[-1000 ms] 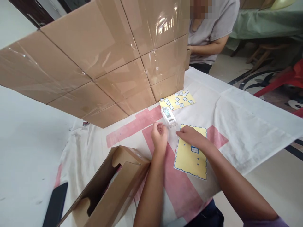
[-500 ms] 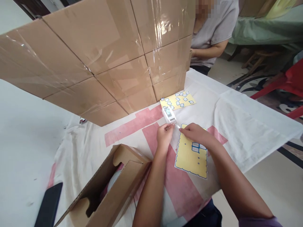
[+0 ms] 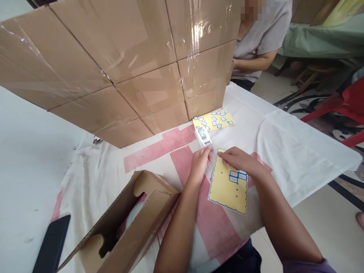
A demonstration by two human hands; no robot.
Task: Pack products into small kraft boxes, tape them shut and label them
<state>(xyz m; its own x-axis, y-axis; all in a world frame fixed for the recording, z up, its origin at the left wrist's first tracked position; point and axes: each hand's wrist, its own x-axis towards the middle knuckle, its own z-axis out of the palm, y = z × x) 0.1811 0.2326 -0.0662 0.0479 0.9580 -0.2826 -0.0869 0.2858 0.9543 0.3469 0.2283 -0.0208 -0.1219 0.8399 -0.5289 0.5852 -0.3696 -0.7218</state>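
My left hand (image 3: 200, 162) reaches forward over the pink-and-white cloth, fingers pressed together, their tips at the near end of a small white dispenser-like device (image 3: 203, 135). What they pinch is too small to make out. Beside it, my right hand (image 3: 238, 162) lies on the upper part of a yellow sheet (image 3: 226, 191), fingers stretched towards its top left corner. Two blue-edged white stickers (image 3: 238, 176) sit on that sheet just below the hand. Beyond the device lies a second yellow sheet (image 3: 214, 120) with several stickers on it.
A wall of taped cardboard boxes (image 3: 127, 68) stands across the back left. An open cardboard box (image 3: 133, 231) lies at my near left, with a black phone (image 3: 49, 244) beside it. Another person (image 3: 258, 41) sits at the far end. A red chair (image 3: 348, 104) is at the right.
My left hand has moved forward and right until its fingertips reach the white device. My right hand has shifted slightly on the yellow sheet, where a second sticker now shows.
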